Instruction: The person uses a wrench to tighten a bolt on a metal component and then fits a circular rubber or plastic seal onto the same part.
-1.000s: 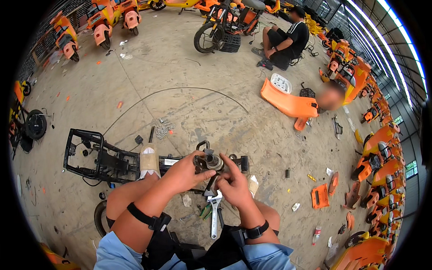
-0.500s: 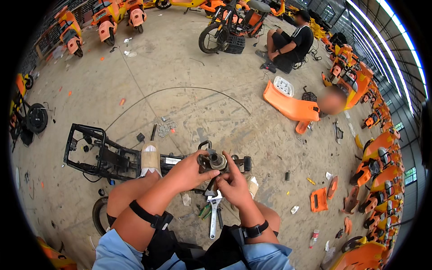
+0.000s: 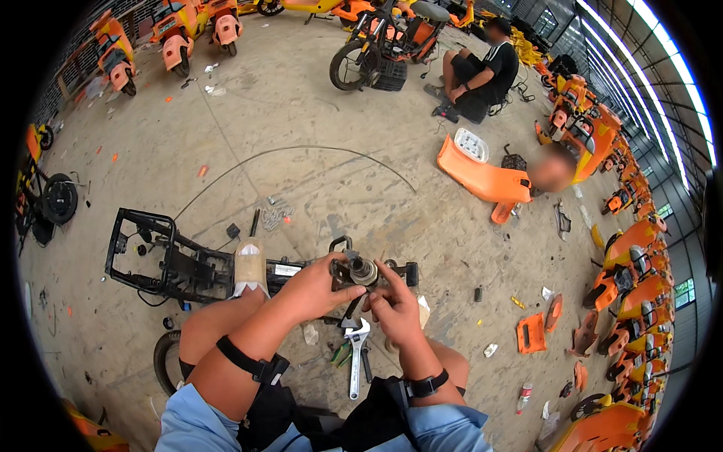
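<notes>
A stripped black scooter frame (image 3: 199, 256) lies across the floor before me. At its right end the metal steering tube (image 3: 364, 271) points up, with a ring-shaped collar around it. My left hand (image 3: 328, 285) is closed around the left side of this tube, thumb along its near side. From the right, my right hand (image 3: 395, 303) grips the collar area between index finger and thumb. The far fingers of both hands are partly hidden. Just below them lies a silver adjustable wrench (image 3: 357, 360), beside green-handled pliers (image 3: 341, 352).
A long thin cable (image 3: 294, 148) curves over the floor beyond the frame. Orange body panels (image 3: 482, 169) lie at the right, a plastic bottle (image 3: 525, 398) nearer. A seated person (image 3: 486, 71) works by a black scooter (image 3: 388, 45). Parked orange scooters (image 3: 640, 264) line the right side.
Both hands stay at the steering tube, with only slight shifts of the right fingers. The whole view has moved slightly; the wrench lies in the same place.
</notes>
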